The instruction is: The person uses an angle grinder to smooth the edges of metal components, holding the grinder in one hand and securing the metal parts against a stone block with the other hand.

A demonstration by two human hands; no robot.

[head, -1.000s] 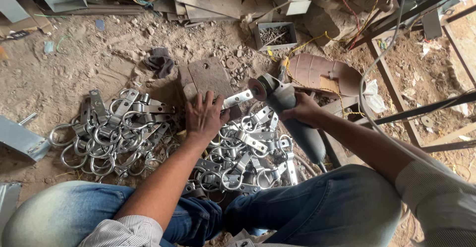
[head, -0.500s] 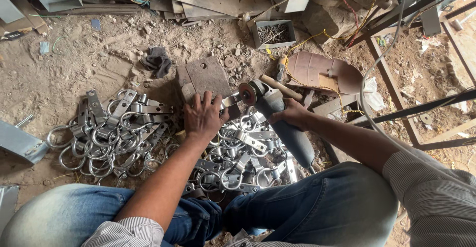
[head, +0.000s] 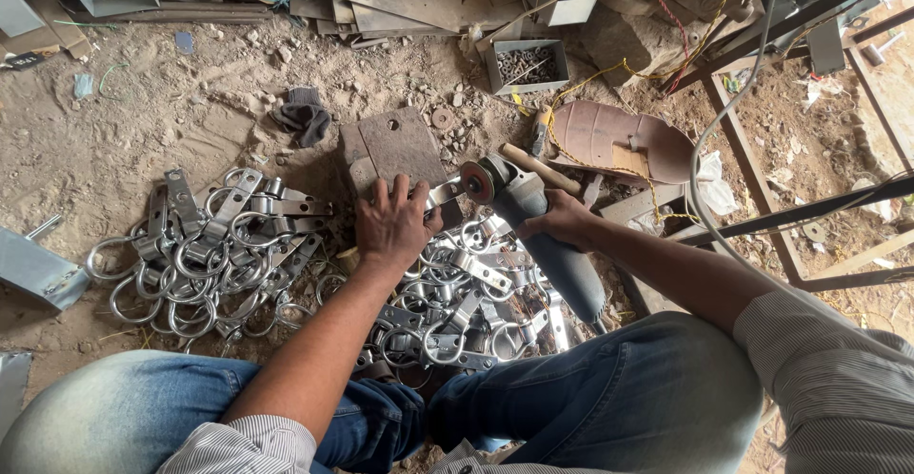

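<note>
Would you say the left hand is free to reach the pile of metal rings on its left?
Probably not at once: the left hand presses a metal piece onto the block; the ring pile lies unobstructed.

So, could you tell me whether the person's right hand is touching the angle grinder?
Touching. The head view shows the right hand wrapped around the grey body of the angle grinder, fingers closed on it with no gap, just behind the disc.

Clamp piece (head: pixel 444 191) under left hand (head: pixel 392 225)
</note>
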